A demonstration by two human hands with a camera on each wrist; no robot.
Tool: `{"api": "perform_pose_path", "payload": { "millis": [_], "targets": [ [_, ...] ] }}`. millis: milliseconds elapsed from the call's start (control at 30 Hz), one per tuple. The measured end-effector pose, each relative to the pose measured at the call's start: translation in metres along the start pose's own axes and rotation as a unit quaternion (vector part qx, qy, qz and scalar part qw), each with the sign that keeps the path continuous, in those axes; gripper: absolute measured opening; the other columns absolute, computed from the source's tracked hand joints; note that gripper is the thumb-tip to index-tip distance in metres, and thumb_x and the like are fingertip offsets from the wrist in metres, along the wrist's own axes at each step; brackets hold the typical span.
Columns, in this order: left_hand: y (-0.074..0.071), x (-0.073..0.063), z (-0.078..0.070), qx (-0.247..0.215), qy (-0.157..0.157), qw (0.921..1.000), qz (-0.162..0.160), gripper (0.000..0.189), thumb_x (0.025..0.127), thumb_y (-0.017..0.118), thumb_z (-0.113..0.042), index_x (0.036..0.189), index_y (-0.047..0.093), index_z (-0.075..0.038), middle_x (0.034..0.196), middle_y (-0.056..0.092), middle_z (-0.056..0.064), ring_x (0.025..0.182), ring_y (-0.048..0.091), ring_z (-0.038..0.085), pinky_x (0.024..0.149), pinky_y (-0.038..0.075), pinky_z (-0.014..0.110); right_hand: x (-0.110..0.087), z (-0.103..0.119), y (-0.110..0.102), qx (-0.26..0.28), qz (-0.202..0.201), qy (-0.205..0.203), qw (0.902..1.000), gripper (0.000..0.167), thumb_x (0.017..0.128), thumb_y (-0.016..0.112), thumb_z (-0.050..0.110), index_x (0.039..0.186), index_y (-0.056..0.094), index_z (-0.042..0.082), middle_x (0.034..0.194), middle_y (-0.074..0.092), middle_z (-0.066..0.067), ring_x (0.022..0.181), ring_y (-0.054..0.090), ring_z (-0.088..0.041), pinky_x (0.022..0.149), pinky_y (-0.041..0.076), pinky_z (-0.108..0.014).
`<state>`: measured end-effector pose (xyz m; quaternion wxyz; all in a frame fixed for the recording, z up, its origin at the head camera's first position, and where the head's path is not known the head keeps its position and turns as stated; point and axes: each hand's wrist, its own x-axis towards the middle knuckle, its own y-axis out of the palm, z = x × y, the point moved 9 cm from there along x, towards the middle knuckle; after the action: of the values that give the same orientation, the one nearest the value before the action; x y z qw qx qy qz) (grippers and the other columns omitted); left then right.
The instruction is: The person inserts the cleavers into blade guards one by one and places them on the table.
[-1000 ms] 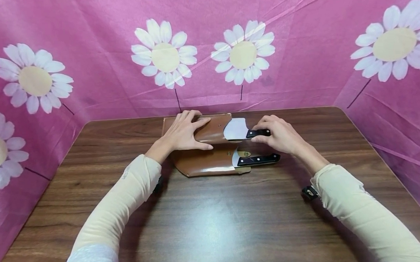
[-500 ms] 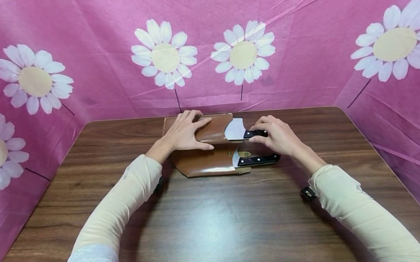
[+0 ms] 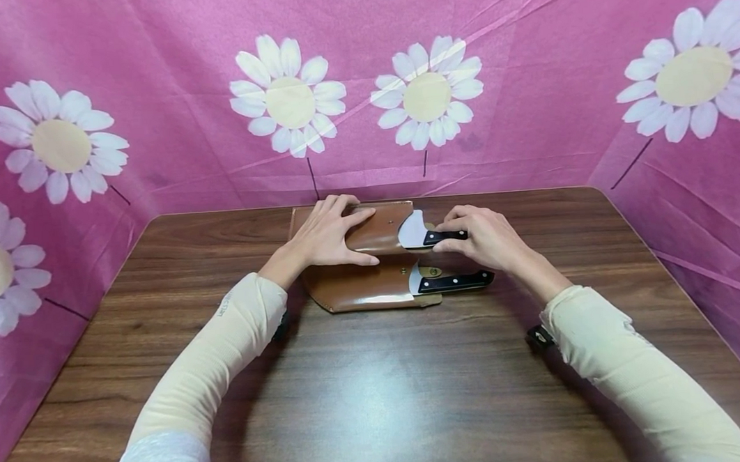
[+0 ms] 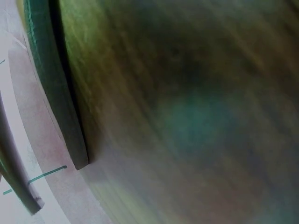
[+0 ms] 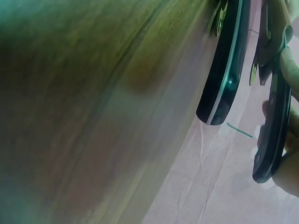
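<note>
Two knives in brown leather sheaths lie side by side near the table's far edge. My left hand (image 3: pixel 326 235) rests spread over the far sheath (image 3: pixel 382 230), thumb along its near edge. From that sheath's mouth shows part of a broad cleaver blade (image 3: pixel 412 230). My right hand (image 3: pixel 486 235) pinches the cleaver's black riveted handle (image 3: pixel 445 236) between thumb and fingers. Nearer to me, the second sheath (image 3: pixel 360 287) holds another knife, its black handle (image 3: pixel 457 281) pointing right. The right wrist view shows the held handle (image 5: pixel 271 135) and the other knife's handle (image 5: pixel 224 70).
The brown wood-grain table (image 3: pixel 379 398) extends toward me and to both sides. A pink cloth with white daisies (image 3: pixel 354 162) hangs behind it and at the sides. A snap tab (image 3: pixel 431 272) lies at the near sheath's mouth.
My right hand has moved left with the cleaver, so less of its blade shows outside the far sheath. That sheath has shifted slightly right. My left hand stays on it.
</note>
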<state>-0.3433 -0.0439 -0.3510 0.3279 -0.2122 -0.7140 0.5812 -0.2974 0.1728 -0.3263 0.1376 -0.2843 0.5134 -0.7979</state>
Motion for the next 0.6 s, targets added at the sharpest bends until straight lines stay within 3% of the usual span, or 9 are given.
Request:
{"api": "perform_pose_path", "payload": {
  "millis": [300, 600],
  "targets": [
    [-0.002, 0.0, -0.004, -0.007, 0.006, 1.0, -0.003, 0.1, 0.072, 0.068, -0.081, 0.151, 0.053, -0.021, 0.142, 0.044, 0.01, 0.118, 0.041, 0.029, 0.099, 0.032, 0.043, 0.002, 0.009, -0.002, -0.01, -0.023, -0.043, 0.9987, 0.035, 0.086, 0.082, 0.035, 0.112, 0.08, 0.013, 0.1, 0.068, 0.005, 0.081, 0.064, -0.016, 0.064, 0.049, -0.041],
    [-0.006, 0.001, -0.008, 0.008, 0.015, 0.9999, -0.005, 0.101, 0.071, 0.067, -0.082, 0.151, 0.053, -0.021, 0.141, 0.044, 0.011, 0.118, 0.04, 0.03, 0.099, 0.032, 0.044, -0.001, 0.013, -0.001, 0.06, 0.016, -0.088, 0.9941, 0.027, 0.09, 0.075, 0.014, 0.116, 0.076, 0.006, 0.108, 0.071, -0.004, 0.101, 0.067, -0.022, 0.089, 0.052, -0.043]
  ]
}}
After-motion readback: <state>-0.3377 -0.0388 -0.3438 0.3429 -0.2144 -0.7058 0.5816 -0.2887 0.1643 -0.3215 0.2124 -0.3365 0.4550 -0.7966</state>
